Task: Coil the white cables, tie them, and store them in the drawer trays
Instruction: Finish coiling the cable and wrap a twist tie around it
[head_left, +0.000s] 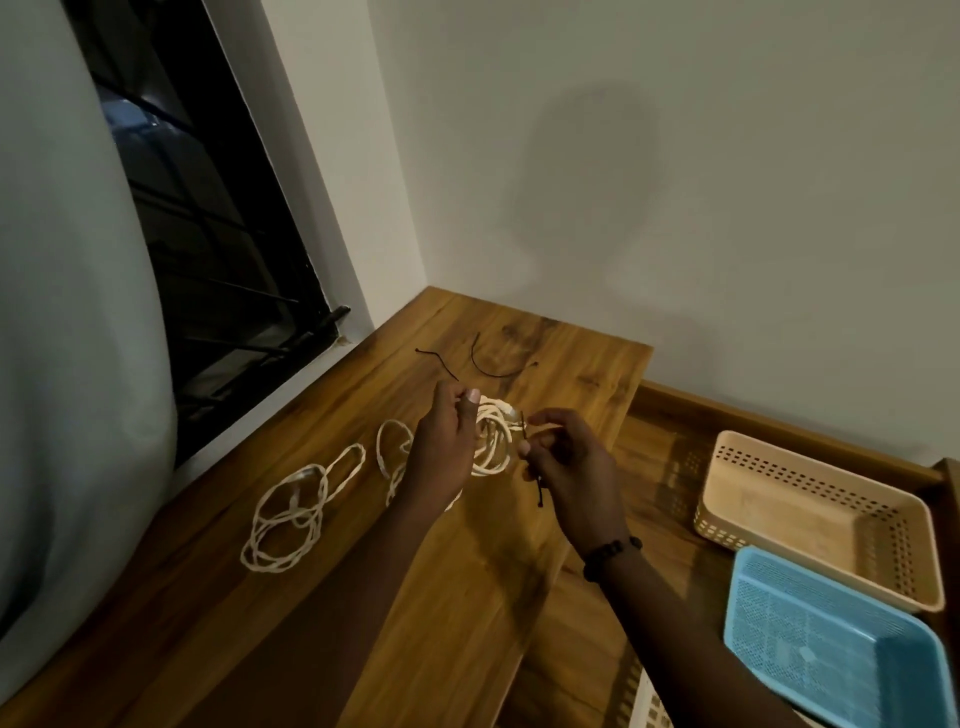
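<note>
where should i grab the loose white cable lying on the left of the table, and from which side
Grip the loose white cable where its big loops overlap, near its middle, coming straight down from above. It lies flat and spread out on the table, so pinching several strands at once there should keep it from trailing. Both the left hand and right hand are busy tying another coil.

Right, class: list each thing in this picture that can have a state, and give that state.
Left hand: holding a coiled cable.
Right hand: pinching a black tie.
Loose cable: on the table, untied.
Spare ties: lying unused.
Beige tray: empty.
Blue tray: empty.
</note>
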